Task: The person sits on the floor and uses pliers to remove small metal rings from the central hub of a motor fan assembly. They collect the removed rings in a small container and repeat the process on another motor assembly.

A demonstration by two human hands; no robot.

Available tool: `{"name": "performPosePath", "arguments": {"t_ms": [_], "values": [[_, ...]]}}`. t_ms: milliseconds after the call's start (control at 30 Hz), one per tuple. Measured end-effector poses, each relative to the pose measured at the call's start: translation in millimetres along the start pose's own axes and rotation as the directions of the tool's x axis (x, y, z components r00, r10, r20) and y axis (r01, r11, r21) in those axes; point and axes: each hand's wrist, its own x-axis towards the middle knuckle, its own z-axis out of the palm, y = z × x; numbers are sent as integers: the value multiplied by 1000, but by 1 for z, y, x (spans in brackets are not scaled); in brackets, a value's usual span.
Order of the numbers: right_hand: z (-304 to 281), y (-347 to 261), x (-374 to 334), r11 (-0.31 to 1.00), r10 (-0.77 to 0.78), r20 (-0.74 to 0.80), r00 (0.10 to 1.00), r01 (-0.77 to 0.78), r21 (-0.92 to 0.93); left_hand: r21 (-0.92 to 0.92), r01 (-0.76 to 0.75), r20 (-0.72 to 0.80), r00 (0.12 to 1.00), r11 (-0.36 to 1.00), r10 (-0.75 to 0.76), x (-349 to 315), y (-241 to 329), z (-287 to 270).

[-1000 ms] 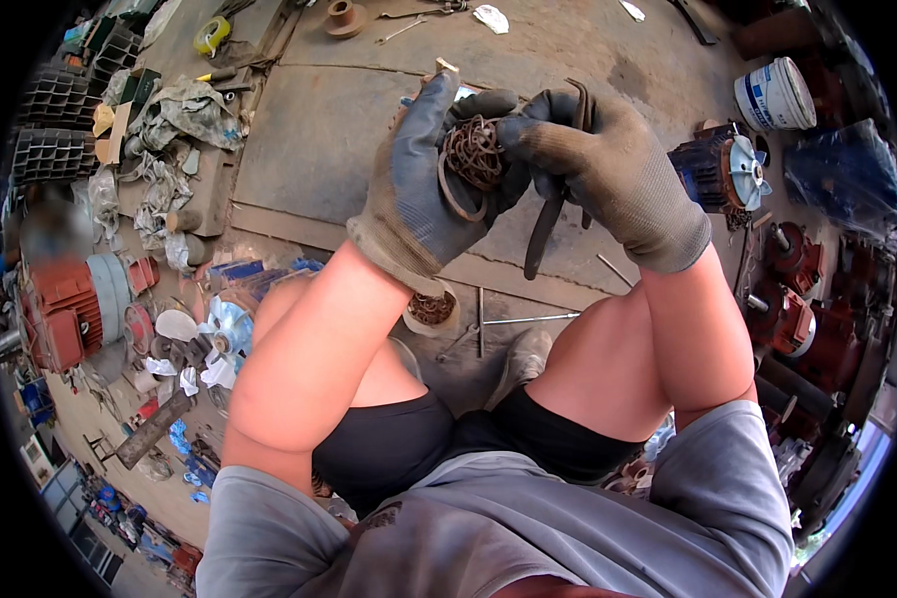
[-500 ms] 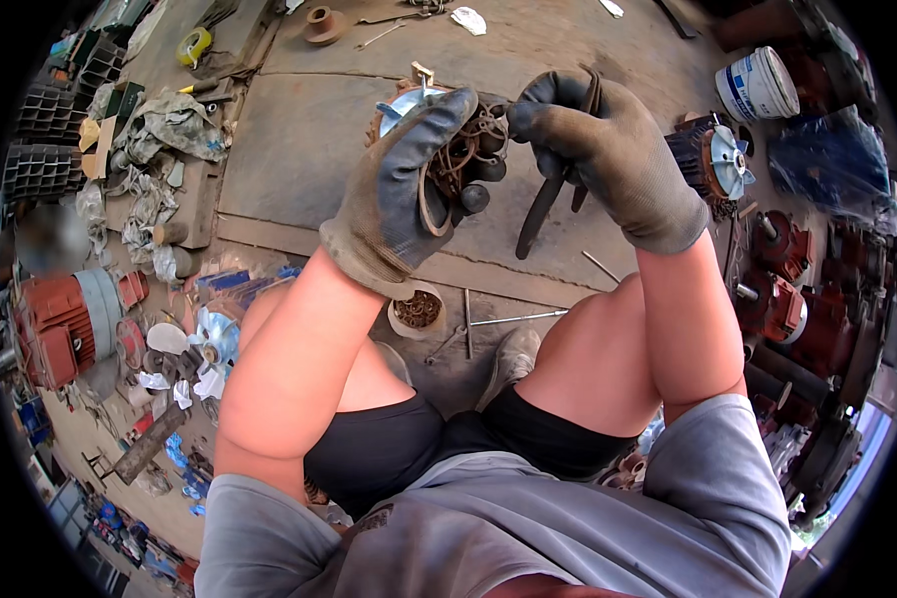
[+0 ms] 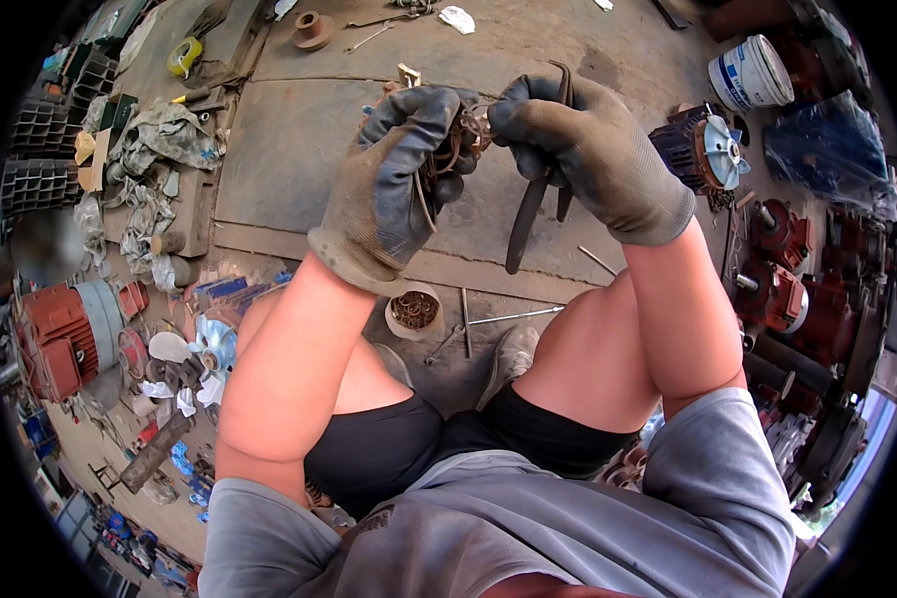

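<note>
Both my hands are in worn grey-and-black work gloves, raised over the floor in front of my knees. My left hand (image 3: 381,174) is closed round a bunch of rusty metal rings (image 3: 460,149), partly hidden by its fingers. Close beside it, my right hand (image 3: 608,149) is closed on a dark pair of pliers (image 3: 528,221), whose handles hang below the palm. Its thumb and fingertips pinch at the edge of the bunch; whether they hold a single ring I cannot tell. A pale tub (image 3: 397,326) with more rusty rings stands on the floor below my left wrist.
Wrenches and rods (image 3: 513,315) lie by my shoes. To the right are a motor with a pale blue fan (image 3: 723,151), a white bucket (image 3: 750,74) and red motor parts (image 3: 779,299). A large red motor (image 3: 58,344) and crumpled rags (image 3: 174,135) are at left.
Both hands have shifted slightly left, and my left hand has turned, covering more of the ring bunch and the blue fan behind it. The pliers remain in my right hand.
</note>
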Motion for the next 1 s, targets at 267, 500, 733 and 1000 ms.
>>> {"name": "performPosePath", "arguments": {"t_ms": [267,500,733,1000], "values": [[18,11,4,993,-14,12,1000,13,120,-351,16,73,997,936,11,10,14,-24],[10,10,6,960,-242,-229,943,267,83,-260,264,207,955,929,-213,15,22,-15],[5,24,12,894,-412,-221,884,346,-286,-157,303,82,952,940,-294,3,3,9],[-11,20,0,845,-442,-213,871,325,-425,-230,316,133,947,920,-292,15,-2,21]]}}
